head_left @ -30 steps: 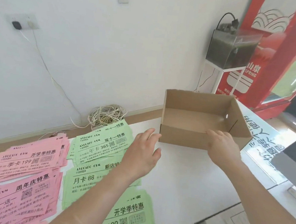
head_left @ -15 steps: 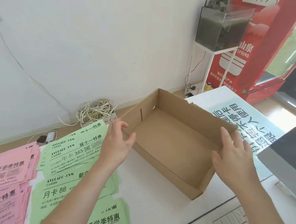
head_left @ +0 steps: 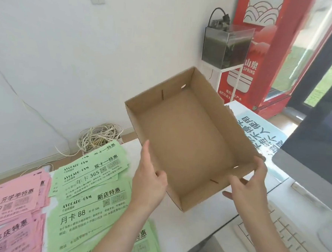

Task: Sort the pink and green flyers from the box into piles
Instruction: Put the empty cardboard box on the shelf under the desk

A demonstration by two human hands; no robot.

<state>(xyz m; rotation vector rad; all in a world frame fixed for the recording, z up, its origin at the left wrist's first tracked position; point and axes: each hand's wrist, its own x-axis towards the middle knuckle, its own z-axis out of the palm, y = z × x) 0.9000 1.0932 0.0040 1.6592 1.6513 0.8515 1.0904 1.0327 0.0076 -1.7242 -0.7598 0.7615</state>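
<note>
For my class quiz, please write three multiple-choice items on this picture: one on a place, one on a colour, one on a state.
1. Where do the pink flyers lie, relative to the green flyers? A on their left; B on their right; C on top of them.
2. The "月卡 88" flyer is: A pink; B green; C white.
3. The cardboard box is: A full; B lidded; C empty.
Key: 1 A, pink stack at the left edge; 2 B, green paper; 3 C, bare floor shows while left hand and right hand grip its walls.
</note>
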